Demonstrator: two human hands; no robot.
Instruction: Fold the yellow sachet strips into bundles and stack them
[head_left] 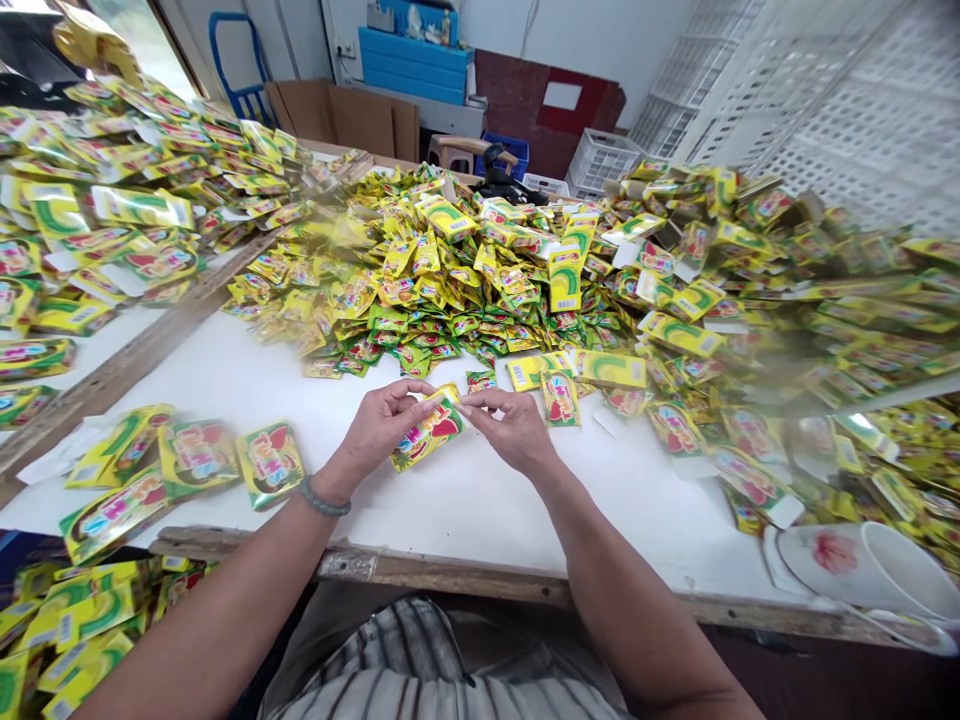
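Observation:
Both my hands hold one yellow-and-green sachet stack [429,432] just above the white table [465,500]. My left hand [382,425] wraps its fingers round the left side, and a beaded bracelet sits on that wrist. My right hand [510,428] pinches the upper right edge with fingertips. A big heap of the same sachets [480,270] lies right behind my hands.
Filled packets [187,465] lie in a loose row at the near left. More piles cover the left bench [112,220] and the right side [787,330]. A white cup and saucer [862,570] stand at the near right edge. White crates [787,90] are stacked at the back right.

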